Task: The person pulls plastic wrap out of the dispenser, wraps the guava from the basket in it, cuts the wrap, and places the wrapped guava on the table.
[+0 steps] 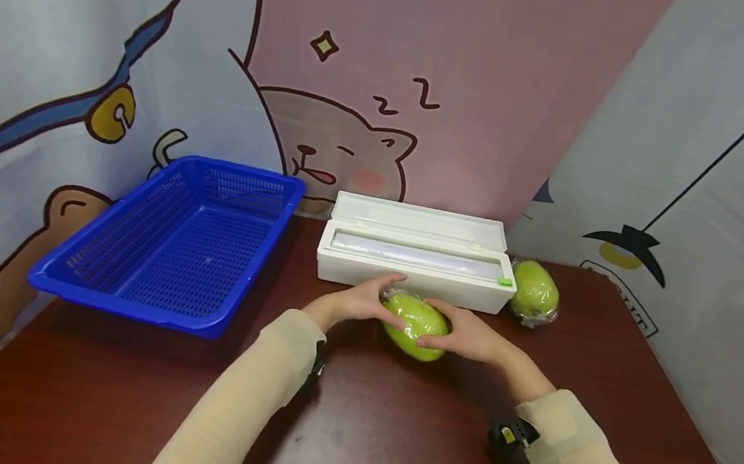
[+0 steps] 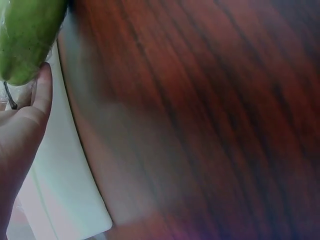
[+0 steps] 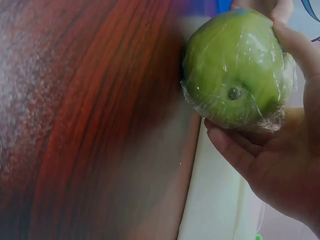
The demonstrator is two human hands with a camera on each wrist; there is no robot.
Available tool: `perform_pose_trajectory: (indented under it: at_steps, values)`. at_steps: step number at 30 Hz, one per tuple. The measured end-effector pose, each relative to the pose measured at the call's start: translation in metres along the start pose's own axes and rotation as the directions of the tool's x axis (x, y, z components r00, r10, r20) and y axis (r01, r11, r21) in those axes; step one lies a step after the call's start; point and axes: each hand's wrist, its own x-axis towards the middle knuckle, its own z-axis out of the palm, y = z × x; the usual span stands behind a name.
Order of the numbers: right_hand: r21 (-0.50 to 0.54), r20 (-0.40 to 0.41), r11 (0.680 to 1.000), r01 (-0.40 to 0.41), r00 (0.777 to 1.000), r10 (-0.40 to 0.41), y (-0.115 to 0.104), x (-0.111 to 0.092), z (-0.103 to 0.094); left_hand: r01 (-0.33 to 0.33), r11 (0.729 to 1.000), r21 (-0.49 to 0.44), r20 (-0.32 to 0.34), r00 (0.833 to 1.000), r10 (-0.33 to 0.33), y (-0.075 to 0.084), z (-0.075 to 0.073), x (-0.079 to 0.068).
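Observation:
Between both hands is a green pear (image 1: 415,326) in clear plastic wrap, in front of the white box. The left hand (image 1: 364,303) holds its left end; in the left wrist view the dark stem (image 2: 10,96) shows beside the thumb. From the other end, the right hand (image 1: 470,335) grips it with thumb and fingers spread round it. Loose, crinkled wrap bunches at the blossom end of the pear (image 3: 234,70) in the right wrist view. Just behind the hands stands the white cling film dispenser (image 1: 408,277), its lid (image 1: 421,220) raised and a film roll (image 1: 417,256) inside.
A second wrapped green pear (image 1: 534,291) sits at the dispenser's right end, by a green slider (image 1: 505,281). On the left stands a blue plastic basket (image 1: 228,308) with slotted walls. The dark brown table (image 1: 351,434) meets a cartoon-printed curtain (image 1: 495,101) behind.

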Motion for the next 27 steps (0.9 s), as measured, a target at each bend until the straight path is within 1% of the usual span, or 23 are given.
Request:
perform_pose_trajectory:
  at_steps: [2, 5, 8, 12, 15, 20, 22, 24, 27]
  values:
    - [-0.010, 0.002, 1.000, -0.004, 1.000, 0.004, -0.001, 0.000, 0.000, -0.016, 1.000, 0.006, 0.000, 1.000, 0.016, 0.001, 0.000, -0.001]
    - [-0.020, 0.007, 1.000, -0.003, 1.000, 0.004, -0.002, 0.001, -0.001, -0.054, 0.998, 0.039, 0.013, 0.999, 0.053, 0.002, -0.001, -0.001]
    - [-0.004, 0.019, 1.000, 0.000, 1.000, 0.001, -0.004, 0.001, -0.001, -0.077, 0.994, 0.072, 0.026, 0.997, 0.075, 0.003, -0.002, -0.001]
    - [0.022, 0.043, 1.000, -0.001, 0.999, 0.000, -0.005, 0.001, 0.000, -0.070, 0.994, 0.081, 0.036, 0.997, 0.067, 0.000, -0.002, -0.003]
    - [0.022, 0.039, 1.000, -0.003, 0.999, 0.002, -0.003, 0.000, 0.003, -0.067, 0.994, 0.081, 0.034, 0.997, 0.065, -0.002, -0.002, -0.006]
    - [0.042, 0.010, 0.999, 0.008, 1.000, -0.009, 0.000, -0.001, 0.007, -0.028, 0.995, 0.101, 0.004, 1.000, 0.027, -0.007, -0.003, -0.010]
    - [0.045, -0.005, 0.999, 0.027, 1.000, -0.026, 0.001, -0.001, 0.007, -0.010, 0.994, 0.112, -0.006, 1.000, 0.011, -0.007, -0.004, -0.012]
    - [0.031, -0.025, 0.999, 0.040, 0.999, -0.039, 0.001, -0.001, 0.007, -0.001, 0.992, 0.123, -0.013, 1.000, 0.002, -0.007, -0.004, -0.013]
    - [-0.001, -0.051, 1.000, 0.028, 0.998, -0.028, 0.002, 0.000, 0.006, 0.009, 0.990, 0.138, -0.023, 1.000, -0.005, -0.007, -0.005, -0.014]
